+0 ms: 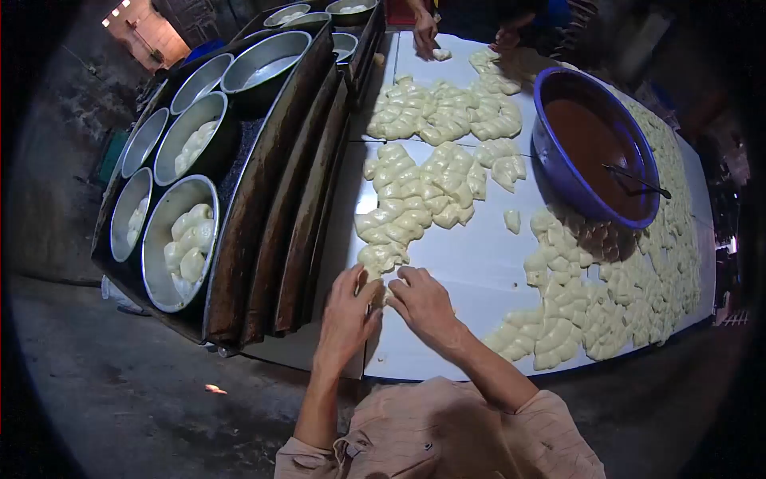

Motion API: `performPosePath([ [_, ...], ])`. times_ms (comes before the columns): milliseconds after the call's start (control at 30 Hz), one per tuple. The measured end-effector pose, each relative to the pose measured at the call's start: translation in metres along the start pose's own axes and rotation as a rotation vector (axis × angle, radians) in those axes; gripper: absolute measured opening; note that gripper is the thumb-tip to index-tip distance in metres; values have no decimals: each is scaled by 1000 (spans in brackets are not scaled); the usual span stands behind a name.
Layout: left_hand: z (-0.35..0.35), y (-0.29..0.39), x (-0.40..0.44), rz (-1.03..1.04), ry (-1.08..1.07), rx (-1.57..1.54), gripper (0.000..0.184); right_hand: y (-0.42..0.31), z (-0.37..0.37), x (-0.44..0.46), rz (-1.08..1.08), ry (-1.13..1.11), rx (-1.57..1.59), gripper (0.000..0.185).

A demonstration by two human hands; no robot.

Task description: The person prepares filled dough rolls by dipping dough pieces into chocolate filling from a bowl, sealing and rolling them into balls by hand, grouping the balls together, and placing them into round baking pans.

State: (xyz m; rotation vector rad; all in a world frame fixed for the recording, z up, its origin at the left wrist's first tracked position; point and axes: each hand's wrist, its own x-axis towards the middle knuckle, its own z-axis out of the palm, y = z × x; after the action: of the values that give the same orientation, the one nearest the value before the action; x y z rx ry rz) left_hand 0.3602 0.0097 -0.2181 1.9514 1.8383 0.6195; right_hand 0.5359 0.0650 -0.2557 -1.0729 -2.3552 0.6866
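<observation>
Near the front edge of the white table, my left hand (349, 310) has its fingers curled at a small piece of pale dough (388, 292). My right hand (424, 305) meets it from the other side, thumb and fingers closed at the same piece. Most of that piece is hidden by my fingers. Just beyond my fingertips lies the near end of a row of glossy, lumpy dough pieces (391, 219), pressed against one another. A single small dough piece (512, 221) lies apart, to the right of the row.
On the left, round metal pans (179, 243), some holding dough, stand in a dark stacked tray (267, 160). A purple basin (550, 160) of brown liquid with a spoon (638, 180) is at right, among more dough (606, 303). Another person's hand (425, 33) works at the far end.
</observation>
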Motion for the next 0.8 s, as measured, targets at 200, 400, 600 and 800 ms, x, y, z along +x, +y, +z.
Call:
performPosePath([
  [200,20,-12,8,92,55,97,29,8,-8,1,578,-134,749,21],
  [400,28,-5,19,168,221,-34,21,-2,-15,8,628,-113,1087,25],
  [600,32,-5,10,109,223,-86,21,8,-8,5,583,-120,891,24],
  [800,27,3,12,120,113,111,22,10,5,-4,158,55,448,30],
])
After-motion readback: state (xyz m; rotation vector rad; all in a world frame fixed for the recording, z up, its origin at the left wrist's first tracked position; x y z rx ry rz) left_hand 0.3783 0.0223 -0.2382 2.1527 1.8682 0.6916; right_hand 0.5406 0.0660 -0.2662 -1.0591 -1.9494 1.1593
